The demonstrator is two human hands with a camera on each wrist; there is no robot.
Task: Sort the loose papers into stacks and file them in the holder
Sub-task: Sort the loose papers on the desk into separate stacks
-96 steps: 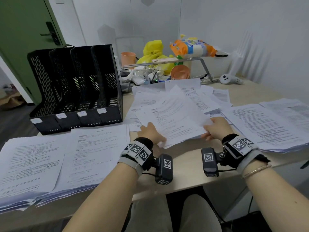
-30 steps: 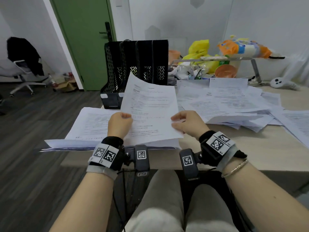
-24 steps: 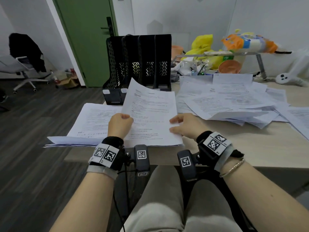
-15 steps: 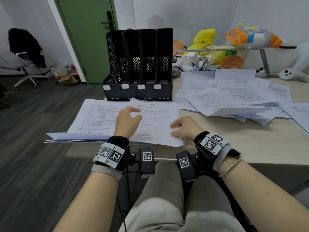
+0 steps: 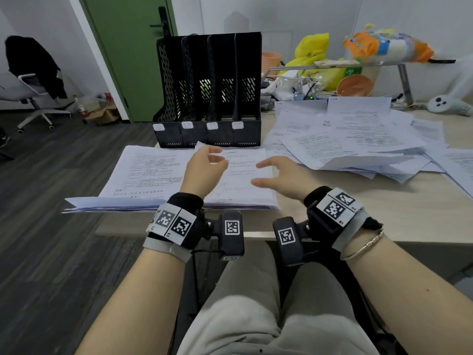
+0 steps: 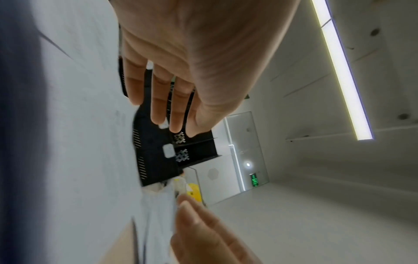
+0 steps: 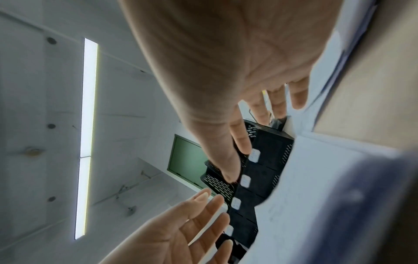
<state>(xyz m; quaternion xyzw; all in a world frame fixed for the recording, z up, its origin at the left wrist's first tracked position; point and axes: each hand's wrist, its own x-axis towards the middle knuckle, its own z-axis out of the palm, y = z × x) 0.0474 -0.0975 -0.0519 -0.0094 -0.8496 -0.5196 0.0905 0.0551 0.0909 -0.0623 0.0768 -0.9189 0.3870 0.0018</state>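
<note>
Two stacks of printed papers lie side by side near the table's front edge: a left stack [image 5: 143, 172] and a right stack [image 5: 245, 183]. My left hand [image 5: 204, 167] and right hand [image 5: 279, 175] hover just above the right stack, palms facing each other, fingers relaxed, holding nothing. The black four-slot file holder [image 5: 210, 98] stands behind the stacks with no papers showing in its slots; the wrist views show it as holder [image 6: 156, 148] and holder [image 7: 260, 171] beyond my fingers. A loose heap of papers [image 5: 358, 144] spreads over the table to the right.
Behind the heap stand a metal riser [image 5: 404, 80] with snack bags, yellow bags, an orange bowl [image 5: 355, 85] and a cup. A white device [image 5: 450, 105] lies at the far right. An office chair [image 5: 33, 85] and a green door are off to the left.
Both hands laid the held sheets flat onto the right stack, then let go and lifted slightly. The view shifted left earlier, from the loose heap to the stacks.
</note>
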